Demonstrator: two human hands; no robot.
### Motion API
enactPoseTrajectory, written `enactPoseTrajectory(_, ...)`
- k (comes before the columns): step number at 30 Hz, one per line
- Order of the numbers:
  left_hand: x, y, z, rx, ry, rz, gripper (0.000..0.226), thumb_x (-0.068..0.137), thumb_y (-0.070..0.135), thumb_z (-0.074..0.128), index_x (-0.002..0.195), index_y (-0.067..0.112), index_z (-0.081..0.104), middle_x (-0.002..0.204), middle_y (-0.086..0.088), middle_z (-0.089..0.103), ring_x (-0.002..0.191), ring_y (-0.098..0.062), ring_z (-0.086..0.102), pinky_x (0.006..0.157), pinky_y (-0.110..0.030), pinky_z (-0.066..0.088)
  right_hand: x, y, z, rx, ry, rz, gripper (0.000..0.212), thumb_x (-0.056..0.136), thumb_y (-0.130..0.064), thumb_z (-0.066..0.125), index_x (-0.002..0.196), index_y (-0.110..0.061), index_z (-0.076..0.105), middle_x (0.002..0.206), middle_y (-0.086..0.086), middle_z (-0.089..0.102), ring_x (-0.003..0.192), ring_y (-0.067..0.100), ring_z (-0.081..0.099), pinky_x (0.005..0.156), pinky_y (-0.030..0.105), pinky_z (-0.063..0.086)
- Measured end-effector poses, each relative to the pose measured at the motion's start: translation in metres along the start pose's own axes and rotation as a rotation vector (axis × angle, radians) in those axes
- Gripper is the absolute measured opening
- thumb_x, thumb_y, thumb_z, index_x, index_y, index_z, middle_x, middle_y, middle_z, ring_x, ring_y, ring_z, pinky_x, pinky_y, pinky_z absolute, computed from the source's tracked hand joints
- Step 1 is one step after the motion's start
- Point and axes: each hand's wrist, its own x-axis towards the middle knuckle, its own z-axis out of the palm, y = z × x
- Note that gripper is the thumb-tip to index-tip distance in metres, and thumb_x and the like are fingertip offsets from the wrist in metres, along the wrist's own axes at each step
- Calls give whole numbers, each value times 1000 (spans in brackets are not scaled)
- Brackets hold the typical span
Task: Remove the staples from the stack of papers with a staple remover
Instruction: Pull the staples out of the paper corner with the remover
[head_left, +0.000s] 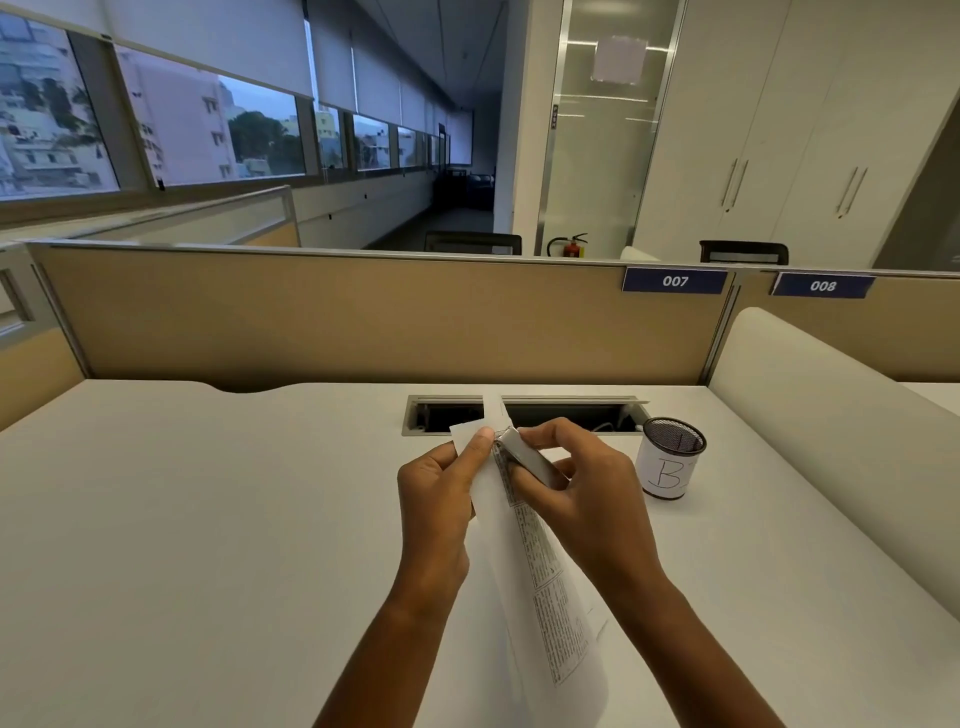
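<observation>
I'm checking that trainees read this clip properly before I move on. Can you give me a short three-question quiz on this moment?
1. True or false: the mesh cup stands on the desk, right of the papers.
2. Where does the left hand pinch the papers?
3. Which hand grips the staple remover? A) left B) right C) neither
Key: 1 true; 2 at their far top corner, beside the remover's tip; 3 B, the right hand.
</observation>
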Motion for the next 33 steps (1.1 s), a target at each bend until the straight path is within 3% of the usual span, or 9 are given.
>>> enactPoseTrajectory(5,0,0,0,-21,-3,-16,28,80,19,60,52,22,58,56,1,59,57,-16,58,43,-17,52,0,-4,-2,-100,15,-66,26,78,-25,68,102,-15,64,107,0,68,76,8,56,60,-2,34)
enactPoseTrajectory(9,0,-1,-1,-53,-14,-62,31,80,18,60,50,23,59,62,-1,59,62,-19,57,56,-28,50,-1,-4,-6,-169,-25,-163,26,77,-25,68,101,-14,65,106,2,69,78,12,59,61,-1,30)
enactPoseTrajectory(13,2,-4,-2,-42,-40,-99,18,81,19,57,64,25,57,72,-3,58,71,-20,56,57,-26,48,-2,-3,-6,-249,-125,-216,34,68,-19,76,98,-7,67,99,11,71,78,27,68,69,14,42)
enactPoseTrajectory(18,7,-7,-4,-31,-35,-158,16,82,18,56,67,23,53,73,-3,56,71,-19,54,58,-25,47,-5,-1,-3,-350,-101,-334,39,51,-17,86,85,-6,70,79,10,74,57,24,69,51,24,56)
enactPoseTrajectory(22,7,-7,-1,-21,18,-148,21,80,15,60,61,21,54,67,-2,57,66,-18,55,51,-24,46,-6,3,0,-385,-104,-367,38,54,-18,85,87,-8,70,83,9,74,61,24,70,53,27,57)
enactPoseTrajectory(33,4,-14,2,-1,105,-153,26,78,13,62,56,19,50,64,-3,54,62,-19,53,53,-24,43,-11,14,6,-461,-111,-448,37,55,-22,84,88,-9,71,82,8,75,62,21,71,55,26,58)
